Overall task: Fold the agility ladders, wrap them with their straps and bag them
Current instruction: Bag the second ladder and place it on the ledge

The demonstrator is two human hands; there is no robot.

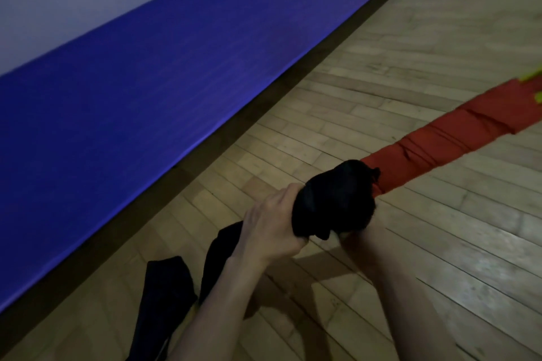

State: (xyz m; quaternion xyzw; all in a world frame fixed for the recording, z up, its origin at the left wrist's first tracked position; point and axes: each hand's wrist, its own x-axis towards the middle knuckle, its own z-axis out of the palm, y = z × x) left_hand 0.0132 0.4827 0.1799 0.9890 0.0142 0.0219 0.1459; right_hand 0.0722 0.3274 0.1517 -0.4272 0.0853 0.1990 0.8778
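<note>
A long bundle wrapped in red strap (445, 143), the folded agility ladder, reaches from the middle of the view to the right edge, where yellow-green rungs (532, 80) poke out. Bunched over its near end is a black fabric bag (334, 199). My left hand (272, 226) grips the bunched black fabric on its left side, fingers curled round it. My right hand (356, 239) is mostly hidden under the bag on the right side and seems to hold the fabric there. The rest of the black bag (217, 258) trails down toward me.
A blue padded wall panel (146, 97) with white lettering runs diagonally along the left. A second piece of black fabric (164, 296) lies on the wooden floor (410, 243) near my left forearm. Bare floorboards stretch to the right.
</note>
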